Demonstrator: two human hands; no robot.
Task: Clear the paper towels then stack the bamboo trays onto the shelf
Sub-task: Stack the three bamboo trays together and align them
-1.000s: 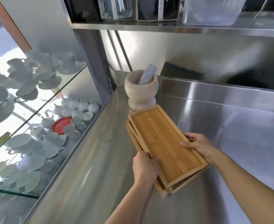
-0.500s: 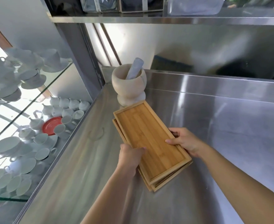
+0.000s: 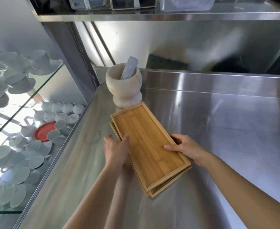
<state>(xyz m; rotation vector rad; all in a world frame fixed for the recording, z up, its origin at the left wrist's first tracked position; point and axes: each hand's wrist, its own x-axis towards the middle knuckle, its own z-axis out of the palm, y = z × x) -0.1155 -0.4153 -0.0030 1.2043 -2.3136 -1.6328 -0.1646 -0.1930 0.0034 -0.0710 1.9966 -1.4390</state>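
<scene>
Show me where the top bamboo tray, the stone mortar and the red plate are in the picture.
top bamboo tray (image 3: 148, 146): head view, on its inner floor.
stone mortar (image 3: 123, 84): head view, on the outer wall of the bowl.
red plate (image 3: 44, 130): head view, on its visible red face, beside the white cups.

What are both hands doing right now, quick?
Left hand: open, pressed flat against the left edge of the bamboo trays.
Right hand: closed on the stack's right edge.
</scene>
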